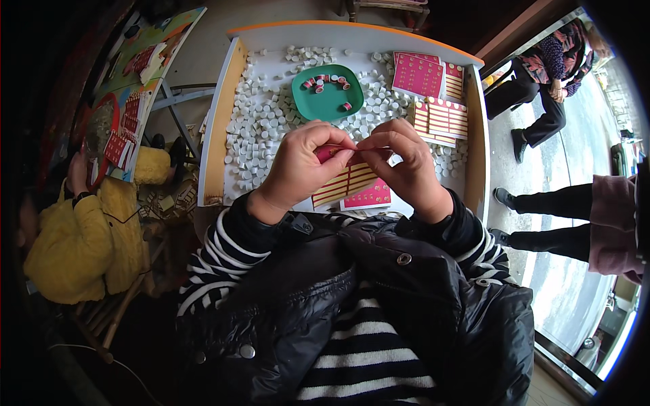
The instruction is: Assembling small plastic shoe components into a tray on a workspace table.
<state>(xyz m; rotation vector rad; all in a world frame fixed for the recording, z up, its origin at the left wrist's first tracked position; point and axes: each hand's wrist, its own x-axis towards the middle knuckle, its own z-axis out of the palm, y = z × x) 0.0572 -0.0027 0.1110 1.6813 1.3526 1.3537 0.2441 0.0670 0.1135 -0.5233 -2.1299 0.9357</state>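
**Small red piece [328, 153] caught in a close pinch**

The left hand [301, 166] has its thumb and bent forefinger brought together on the small red piece, which shows between them, its far end hidden by the fingers. Just beside it, the right hand [407, 162] has its thumb and forefinger drawn in until its fingertips meet the left ones; whether they have hold of the piece too, I cannot tell.

Directly below the grip lie a red-and-cream striped sheet [347, 184] and, partly under it, a pink sheet [369, 197]. Beyond the grip is a green tray [313, 107] with several red-and-white rolls [347, 107] (one lies apart from the rest). White caps [254, 145] are scattered to the left, beyond and to the right of the grip. Farther right, more printed sheets [418, 74] overlap inside the orange-edged box [215, 128].
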